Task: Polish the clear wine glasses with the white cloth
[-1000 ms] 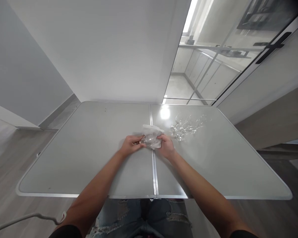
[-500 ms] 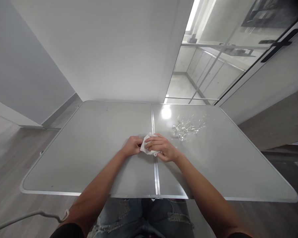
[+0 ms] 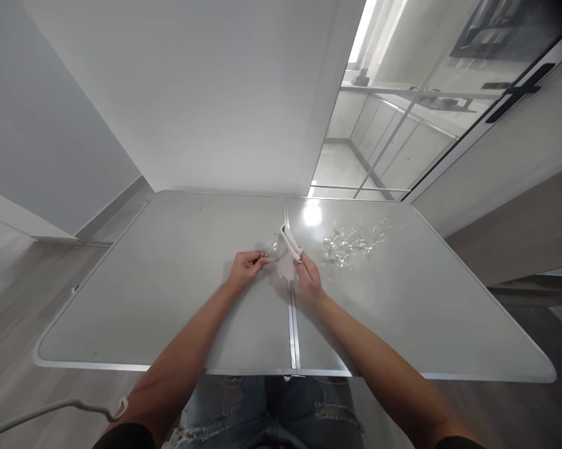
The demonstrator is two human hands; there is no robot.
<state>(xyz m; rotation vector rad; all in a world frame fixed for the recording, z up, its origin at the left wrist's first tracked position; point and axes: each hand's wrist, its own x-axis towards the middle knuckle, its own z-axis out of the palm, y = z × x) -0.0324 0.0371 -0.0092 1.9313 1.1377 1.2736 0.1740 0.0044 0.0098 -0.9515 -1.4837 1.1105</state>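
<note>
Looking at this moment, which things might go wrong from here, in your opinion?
The clear glass might slip, since the left hand seems to pinch it only near its narrow end. The white cloth in the right hand may catch the glass and tug it. The other glasses are grouped closely, so a careless sweep could knock them together.

Compared with 0.5 seconds ago, the right hand [image 3: 310, 282] is no longer spreading its fingers over the white cloth [image 3: 287, 269] but is pinching it near an edge. Ahead of that pinch the cloth is forming a folded strip, and to the pinch's left it is hanging in a loose flap. Just beyond the grip of the left hand [image 3: 245, 270], the clear glass [image 3: 275, 247] is showing its bowl again, now pointing more away from the person than 1 second ago.
</note>
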